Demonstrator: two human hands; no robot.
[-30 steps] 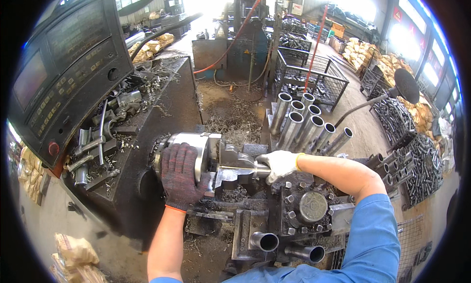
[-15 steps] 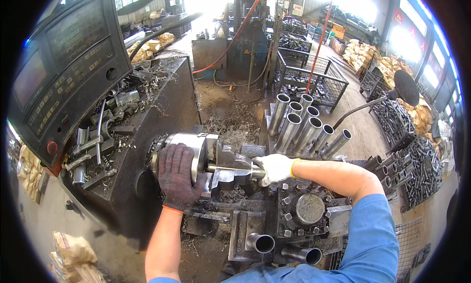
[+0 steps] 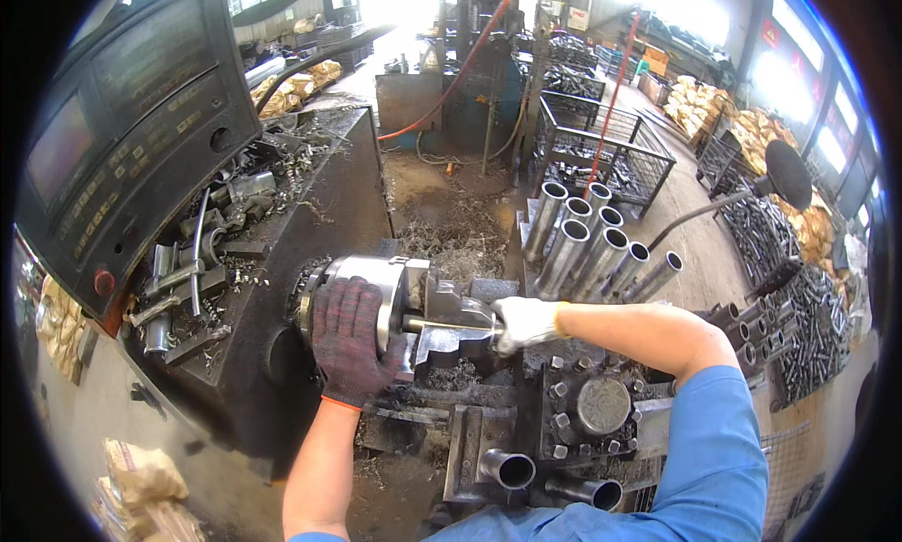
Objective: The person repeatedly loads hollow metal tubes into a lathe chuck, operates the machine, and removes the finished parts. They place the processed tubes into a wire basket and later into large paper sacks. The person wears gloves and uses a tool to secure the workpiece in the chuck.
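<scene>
My left hand (image 3: pixel 348 331), in a dark knitted glove with an orange cuff, lies flat with fingers stretched over the round steel lathe chuck (image 3: pixel 386 288). My right hand (image 3: pixel 528 324), in a white glove, is closed round the right end of a metal rod (image 3: pixel 432 327). The rod points left toward the chuck; how it sits inside cannot be seen. Stepped metal blocks (image 3: pixel 456 304) stand beside the rod. In front of my right hand is the bolted tool post (image 3: pixel 603 406) with its round top.
Upright steel tubes (image 3: pixel 568 255) stand in a group at the far right. Two short tubes (image 3: pixel 512 469) lie near my body. A control panel (image 3: pixel 141 138) rises at left, beside a machine top with tools and swarf (image 3: pixel 225 223). Behind stands a wire cage (image 3: pixel 611 157).
The whole view has shifted slightly to the right. My left hand stays on the chuck and my right hand keeps hold of the rod.
</scene>
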